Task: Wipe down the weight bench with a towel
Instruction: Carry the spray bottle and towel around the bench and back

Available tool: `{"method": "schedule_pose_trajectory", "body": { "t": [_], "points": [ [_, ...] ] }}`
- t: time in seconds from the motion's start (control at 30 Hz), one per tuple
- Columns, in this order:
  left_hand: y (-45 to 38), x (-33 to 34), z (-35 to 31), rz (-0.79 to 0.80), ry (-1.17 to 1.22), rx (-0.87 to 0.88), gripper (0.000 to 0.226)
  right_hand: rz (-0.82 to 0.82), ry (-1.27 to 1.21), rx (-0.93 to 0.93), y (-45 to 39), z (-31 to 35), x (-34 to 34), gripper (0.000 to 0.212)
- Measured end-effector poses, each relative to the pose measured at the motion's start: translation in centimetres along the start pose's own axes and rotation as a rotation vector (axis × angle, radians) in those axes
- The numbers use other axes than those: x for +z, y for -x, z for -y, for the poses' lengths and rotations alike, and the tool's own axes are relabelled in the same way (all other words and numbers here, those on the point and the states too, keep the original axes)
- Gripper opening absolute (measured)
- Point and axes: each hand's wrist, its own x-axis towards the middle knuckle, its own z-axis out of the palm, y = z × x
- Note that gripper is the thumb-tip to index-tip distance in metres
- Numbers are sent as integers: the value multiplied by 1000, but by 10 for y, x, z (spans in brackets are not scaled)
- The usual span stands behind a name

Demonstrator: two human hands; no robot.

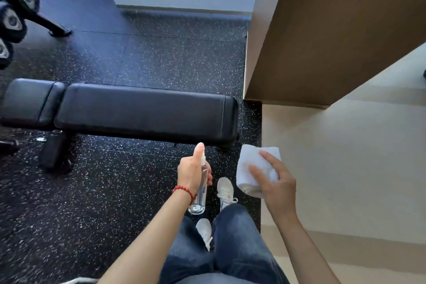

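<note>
Head camera footage looked down past a person's jeans (232,244) and white sneakers (225,189) onto a black speckled rubber floor (110,191). The left hand (192,174) was wrapped around a clear spray bottle (200,193), fingers curled and clamped on its body, with the index finger raised straight over the white nozzle at the top. A red bead bracelet (183,190) circled that wrist. The bottle was held roughly upright, its nozzle end pointing toward the bench.

The right hand (274,182) held a folded white towel (253,168), fingers slightly spread and pressed across its upper face; the thumb was hidden behind the cloth. The towel was in the air, just right of the bottle and apart from it, touching nothing but the hand.

The weight bench (143,113) lay flat across the middle of the view, ahead of both hands, with black padding in two sections: a long pad and a shorter one at its left end. Neither towel nor bottle touched it. Part of the bench's dark frame (54,152) showed below the padding at left.

Dumbbells on a rack (13,21) sat at the upper left. A brown panel (334,30) and a pale surface (345,157) filled the right side.
</note>
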Motion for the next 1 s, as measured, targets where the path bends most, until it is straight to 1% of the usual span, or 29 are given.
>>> {"method": "schedule_pose_trajectory", "body": {
  "t": [0.13, 0.27, 0.47, 0.6, 0.67, 0.83, 1.0],
  "points": [
    [-34, 16, -16, -81, 55, -52, 68, 36, 22, 15, -49, 11, 5, 36],
    [-60, 20, -30, -132, 59, -82, 66, 79, 45, 21, -84, 20, 14, 35],
    [-86, 22, -41, -172, 78, -157, 63, 140, 62, 38, -112, 32, 35, 36],
    [-101, 15, -49, -200, 89, -175, 59, 168, 76, 56, -124, 38, 52, 37],
    [-108, 8, -52, -222, 117, -178, 58, 174, 90, 58, -129, 41, 62, 36],
    [-126, -24, -54, -255, 91, -185, 67, 180, 131, 47, -136, 50, 99, 36],
    [-149, -81, -59, -250, 134, -204, 61, 185, 156, 22, -136, 61, 161, 36]
  ]
}}
